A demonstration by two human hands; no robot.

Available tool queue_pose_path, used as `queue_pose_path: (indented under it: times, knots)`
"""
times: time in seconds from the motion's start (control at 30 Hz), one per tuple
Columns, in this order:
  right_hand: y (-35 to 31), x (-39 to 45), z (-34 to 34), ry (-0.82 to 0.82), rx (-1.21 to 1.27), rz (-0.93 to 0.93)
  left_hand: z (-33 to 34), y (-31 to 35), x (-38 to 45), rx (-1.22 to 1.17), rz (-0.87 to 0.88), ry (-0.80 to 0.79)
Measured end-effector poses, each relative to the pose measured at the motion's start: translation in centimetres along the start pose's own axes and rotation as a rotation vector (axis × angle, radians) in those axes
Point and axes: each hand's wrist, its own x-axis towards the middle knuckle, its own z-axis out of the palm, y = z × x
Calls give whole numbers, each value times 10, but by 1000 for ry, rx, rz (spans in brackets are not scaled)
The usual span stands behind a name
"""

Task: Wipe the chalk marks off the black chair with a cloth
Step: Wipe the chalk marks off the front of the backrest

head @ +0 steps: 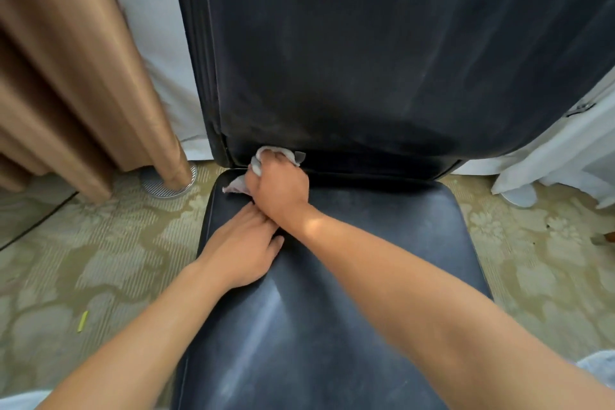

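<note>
Black padded upholstery fills most of what we see: the black chair [366, 276] stands before us with its seat running from the near edge up to the backrest, which rises tall at the far side. We grip the cloth [266, 156], a pale grey rag, in our right hand [279, 190], the fingers curled round it in a fist so that the bunched fabric shows past the knuckles and a loose corner trails out onto the seat at the hand's left. That hand presses the cloth into the crease where seat meets backrest, near the seat's far left corner. Our left hand [243, 250] lies flat on the seat just beside it, fingers straight and close together, their tips touching the right wrist; it holds nothing. Faint whitish chalk marks [266, 319] smear the seat toward its near edge, and thin pale streaks also run across the backrest. Left of the chair a brown curtain [76, 76] hangs to the floor, its hem resting on a round metal floor grate [166, 183]. A patterned beige-green carpet [83, 260] spreads on both sides, and a small yellow-green stick [82, 321] lies on it well apart from the chair, to the left. White fabric [549, 156] shows behind the chair's right side.
</note>
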Motion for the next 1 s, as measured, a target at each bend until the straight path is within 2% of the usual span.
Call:
queue_pose_path:
  times: [0.1, 0.17, 0.27, 0.37, 0.43, 0.53, 0.63, 0.77, 0.83, 0.93, 1.0]
  knots:
    - [40, 3, -24, -31, -68, -78, 0, -2, 2, 39, 31, -4]
    - [78, -4, -36, -20, -149, -27, -3, -7, 2, 108, -6, -34]
    - [167, -28, -67, 108, -279, 242, -10, -17, 0, 134, -149, -80]
    - [252, -61, -116, 126, -340, 581, -9, -17, 1, 117, -186, -88]
    - [266, -72, -123, 144, -381, 631, -6, -15, 3, 112, -190, -83]
    - [232, -68, -96, 168, -330, 544, -4, -13, 3, 89, -193, -75]
    - [160, -56, -61, 201, -244, 383, -1, -17, 4, 47, -187, -59]
    - [26, -50, 13, 175, -209, 129, 1, -26, 2, -216, -170, 82]
    - [-12, -38, 26, 141, -190, 26, -3, -35, -1, -394, -181, 166]
    - [5, -35, 18, 49, -180, -77, -6, -42, 1, -391, -166, 161]
    - [44, -49, 5, 131, -176, -98, -6, -44, 4, -275, -161, 138]
